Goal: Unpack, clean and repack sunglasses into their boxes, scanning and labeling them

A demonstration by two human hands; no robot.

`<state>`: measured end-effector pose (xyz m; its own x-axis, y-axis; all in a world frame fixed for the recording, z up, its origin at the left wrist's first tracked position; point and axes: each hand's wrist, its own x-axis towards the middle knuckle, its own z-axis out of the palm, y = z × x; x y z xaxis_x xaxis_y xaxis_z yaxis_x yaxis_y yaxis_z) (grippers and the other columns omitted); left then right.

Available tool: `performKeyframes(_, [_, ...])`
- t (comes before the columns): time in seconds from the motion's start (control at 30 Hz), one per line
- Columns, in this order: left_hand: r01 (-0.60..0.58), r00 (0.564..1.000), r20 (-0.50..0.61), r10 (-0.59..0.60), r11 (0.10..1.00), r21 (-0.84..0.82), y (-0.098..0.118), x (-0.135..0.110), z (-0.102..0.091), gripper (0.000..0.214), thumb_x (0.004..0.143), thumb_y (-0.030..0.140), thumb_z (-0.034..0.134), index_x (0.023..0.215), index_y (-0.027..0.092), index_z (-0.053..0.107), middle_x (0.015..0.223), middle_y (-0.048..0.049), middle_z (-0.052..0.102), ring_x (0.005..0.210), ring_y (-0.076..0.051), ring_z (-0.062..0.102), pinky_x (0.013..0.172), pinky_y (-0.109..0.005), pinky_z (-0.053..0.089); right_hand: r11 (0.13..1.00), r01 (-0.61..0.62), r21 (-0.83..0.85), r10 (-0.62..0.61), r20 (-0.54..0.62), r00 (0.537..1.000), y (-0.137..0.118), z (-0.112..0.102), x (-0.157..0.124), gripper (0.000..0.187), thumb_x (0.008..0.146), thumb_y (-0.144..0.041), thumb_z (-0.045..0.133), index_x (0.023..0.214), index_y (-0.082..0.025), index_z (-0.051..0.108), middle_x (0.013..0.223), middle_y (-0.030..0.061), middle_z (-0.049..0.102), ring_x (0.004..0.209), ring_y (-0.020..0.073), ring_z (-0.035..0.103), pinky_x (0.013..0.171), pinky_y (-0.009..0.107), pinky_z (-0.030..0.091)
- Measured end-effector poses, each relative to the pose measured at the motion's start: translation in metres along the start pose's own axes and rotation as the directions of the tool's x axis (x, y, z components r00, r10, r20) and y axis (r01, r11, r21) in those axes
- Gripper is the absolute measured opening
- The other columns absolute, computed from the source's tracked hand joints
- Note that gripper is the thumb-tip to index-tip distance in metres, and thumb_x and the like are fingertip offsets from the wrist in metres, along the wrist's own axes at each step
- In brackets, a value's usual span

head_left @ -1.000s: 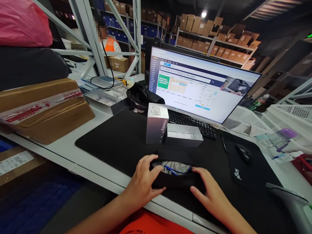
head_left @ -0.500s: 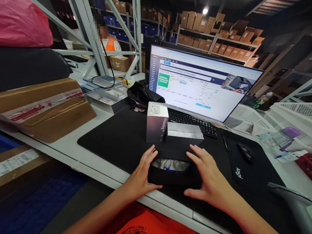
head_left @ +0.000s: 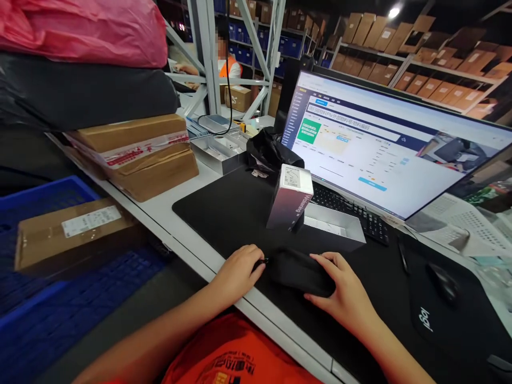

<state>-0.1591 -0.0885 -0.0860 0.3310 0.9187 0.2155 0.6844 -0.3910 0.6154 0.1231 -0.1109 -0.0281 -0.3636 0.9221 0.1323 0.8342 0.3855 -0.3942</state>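
A small black pouch (head_left: 298,269) lies closed on the black desk mat (head_left: 224,213) near the front edge of the desk. My left hand (head_left: 239,272) pinches its left end, fingers closed on what looks like the zip pull. My right hand (head_left: 344,293) rests on its right end, fingers curled over it. Just behind the pouch stand an upright grey and white product box (head_left: 288,198) and an open white tray-like box (head_left: 334,226).
A monitor (head_left: 384,144) and keyboard (head_left: 352,210) stand behind the boxes, a mouse (head_left: 442,282) at the right. Taped cardboard boxes (head_left: 136,154) under black and pink bags sit at the left, a blue crate (head_left: 48,250) below. A person in an orange vest (head_left: 230,64) works beyond the shelving.
The pouch was open with silvery contents showing; now it is closed. My left hand moved to its left end, my right hand dropped onto its right end. The camera swung left.
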Motion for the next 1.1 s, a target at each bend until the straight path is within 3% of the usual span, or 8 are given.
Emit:
performKeyframes(0.13, [0.242, 0.944, 0.287, -0.161, 0.931, -0.272, 0.001, 0.012, -0.018, 0.031, 0.091, 0.037, 0.046, 0.068, 0.019, 0.052, 0.065, 0.0009, 0.054, 0.063, -0.015, 0.050, 0.061, -0.027, 0.038, 1.000, 0.024, 0.000, -0.024, 0.001, 1.000, 0.001, 0.004, 0.005, 0.068, 0.066, -0.027, 0.083, 0.131, -0.024, 0.061, 0.131, 0.0095, 0.064, 0.120, 0.0322, 0.061, 0.104, 0.052, 0.049])
performKeyframes(0.23, [0.318, 0.926, 0.341, -0.161, 0.820, -0.475, 0.014, 0.023, -0.030, 0.035, 0.086, 0.045, 0.048, 0.063, 0.019, 0.048, 0.060, 0.0027, 0.048, 0.058, -0.013, 0.043, 0.059, -0.026, 0.033, 0.999, 0.049, 0.023, -0.048, -0.014, 0.999, 0.007, 0.005, 0.008, 0.068, 0.067, -0.027, 0.081, 0.131, -0.023, 0.061, 0.131, 0.0091, 0.066, 0.119, 0.0316, 0.063, 0.105, 0.052, 0.049])
performKeyframes(0.33, [0.237, 0.953, 0.291, -0.083, 0.802, -0.548, 0.040, 0.037, -0.040, 0.035, 0.087, 0.044, 0.047, 0.063, 0.019, 0.047, 0.059, 0.0036, 0.046, 0.057, -0.012, 0.041, 0.058, -0.026, 0.031, 0.994, 0.057, 0.093, -0.052, -0.055, 0.997, 0.015, 0.003, 0.006, 0.067, 0.069, -0.030, 0.079, 0.133, -0.023, 0.059, 0.132, 0.0088, 0.066, 0.120, 0.0299, 0.063, 0.106, 0.049, 0.049])
performKeyframes(0.5, [-0.006, 0.959, 0.269, 0.086, 0.958, -0.285, 0.087, 0.054, -0.048, 0.036, 0.092, 0.035, 0.049, 0.060, 0.018, 0.043, 0.060, 0.0036, 0.047, 0.058, -0.012, 0.043, 0.056, -0.027, 0.025, 0.991, 0.047, 0.127, -0.034, -0.103, 0.994, 0.020, 0.006, 0.003, 0.068, 0.069, -0.028, 0.079, 0.134, -0.023, 0.059, 0.132, 0.0097, 0.066, 0.119, 0.0298, 0.063, 0.105, 0.048, 0.049])
performKeyframes(0.7, [-0.135, 0.929, 0.329, 0.171, 0.982, -0.129, 0.119, 0.059, -0.039, 0.032, 0.091, 0.022, 0.048, 0.060, 0.018, 0.043, 0.059, 0.0030, 0.049, 0.056, -0.012, 0.042, 0.056, -0.029, 0.024, 0.998, 0.065, 0.007, -0.064, -0.054, 0.996, 0.008, 0.009, 0.011, 0.088, 0.067, -0.028, 0.083, 0.147, -0.021, 0.048, 0.116, 0.0102, 0.066, 0.103, 0.0297, 0.064, 0.093, 0.050, 0.054])
performKeyframes(0.83, [-0.054, 0.952, 0.273, 0.140, 0.952, -0.302, 0.107, 0.066, -0.039, 0.031, 0.090, 0.028, 0.048, 0.061, 0.018, 0.048, 0.061, 0.0015, 0.052, 0.057, -0.012, 0.045, 0.054, -0.027, 0.028, 0.989, 0.037, -0.140, -0.042, -0.037, 0.998, -0.001, 0.008, 0.015, 0.095, 0.068, -0.031, 0.084, 0.152, -0.018, 0.041, 0.110, 0.0116, 0.062, 0.097, 0.0307, 0.061, 0.088, 0.052, 0.054])
performKeyframes(0.97, [0.244, 0.945, 0.326, -0.023, 0.715, -0.655, 0.069, 0.066, -0.051, 0.035, 0.086, 0.044, 0.052, 0.062, 0.018, 0.048, 0.056, 0.0033, 0.046, 0.051, -0.010, 0.037, 0.049, -0.024, 0.026, 0.984, 0.026, -0.177, -0.027, -0.006, 1.000, -0.004, 0.007, 0.017, 0.098, 0.070, -0.036, 0.085, 0.154, -0.019, 0.038, 0.110, 0.0116, 0.060, 0.099, 0.0305, 0.059, 0.091, 0.051, 0.053])
performKeyframes(1.1, [0.293, 0.945, 0.318, -0.071, 0.615, -0.732, 0.041, 0.052, -0.058, 0.040, 0.086, 0.049, 0.056, 0.063, 0.017, 0.049, 0.057, 0.0039, 0.045, 0.050, -0.008, 0.031, 0.048, -0.022, 0.020, 0.978, 0.028, -0.209, -0.014, 0.068, 0.998, -0.007, 0.000, 0.021, 0.101, 0.070, -0.039, 0.086, 0.155, -0.018, 0.036, 0.112, 0.0121, 0.060, 0.102, 0.0313, 0.059, 0.094, 0.051, 0.052])
